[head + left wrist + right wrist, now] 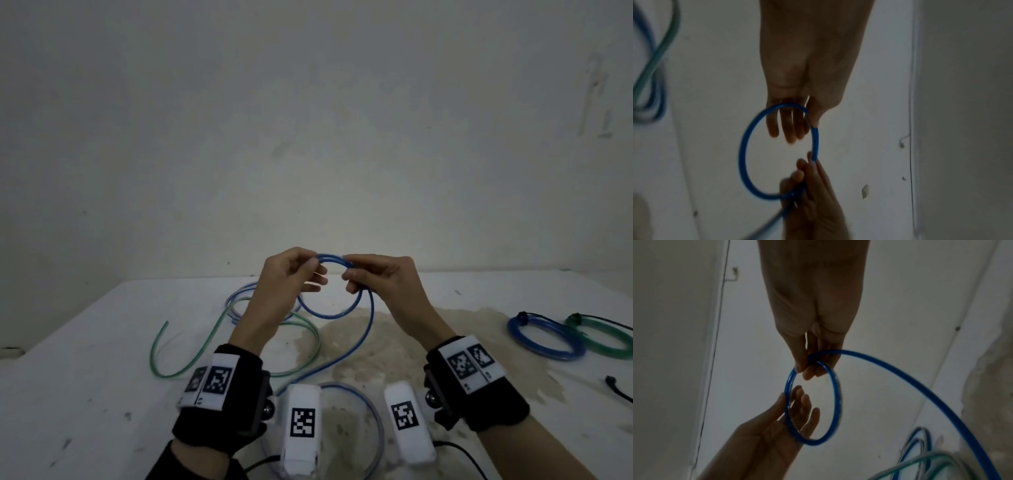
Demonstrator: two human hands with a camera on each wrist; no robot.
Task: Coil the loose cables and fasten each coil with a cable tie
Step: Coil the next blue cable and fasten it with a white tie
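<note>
A white table (102,342) with a big sandy stain (394,349) is seen. On it are laid a loose green cable (191,359), loose blue cable loops (239,294), a tied blue coil (544,337), a tied green coil (606,337) and a black tie (618,387).

My left hand (291,284) and right hand (380,282) are bare. Each wrist wears a black strap (219,416) with white panels of black square-patterned markers (216,378), plus a white camera block (301,430) bearing another marker.
</note>
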